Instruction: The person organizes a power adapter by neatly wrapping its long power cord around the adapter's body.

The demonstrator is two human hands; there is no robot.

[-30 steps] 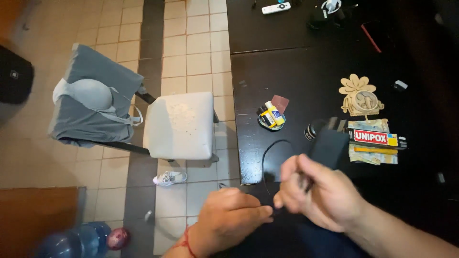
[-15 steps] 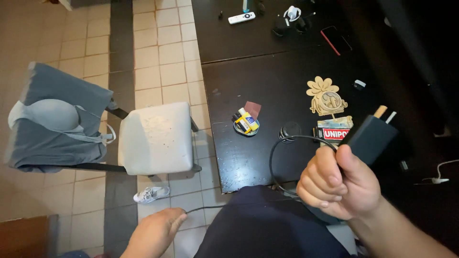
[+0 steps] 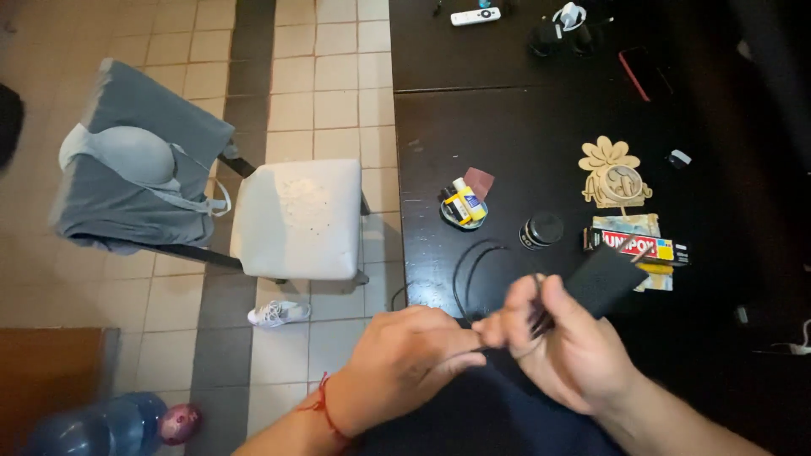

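Right hand: the right hand [image 3: 570, 350] is clenched around a black power adapter [image 3: 604, 279], which sticks out up and to the right from the fist, over the near edge of the dark table [image 3: 524, 135].
Left hand: the left hand [image 3: 405, 359] is pinched shut on the thin black cord [image 3: 463, 274] just where it meets the right hand's fingertips; a red thread bracelet [image 3: 325, 405] sits on its wrist.
Cord: from the hands it runs up onto the table and lies there in a loose loop, left of the adapter.
Near the adapter: a small round black jar [image 3: 541, 230] stands just above the hands; a flat glue box [image 3: 634, 245] lies partly hidden behind the adapter's tip.
Further on the table: a yellow-and-white bottle on a small dish [image 3: 463, 205], a flower-shaped wooden cutout [image 3: 612, 173], a white remote [image 3: 475, 15] at the far edge, and a dark phone [image 3: 644, 72].
Beside the table: a chair with a white seat [image 3: 296, 218] stands on the tiled floor [image 3: 338, 76], its back draped in grey clothing [image 3: 127, 173].
Floor: a white shoe [image 3: 277, 313] lies below the chair; a blue water bottle [image 3: 93, 426] sits at the lower left corner.
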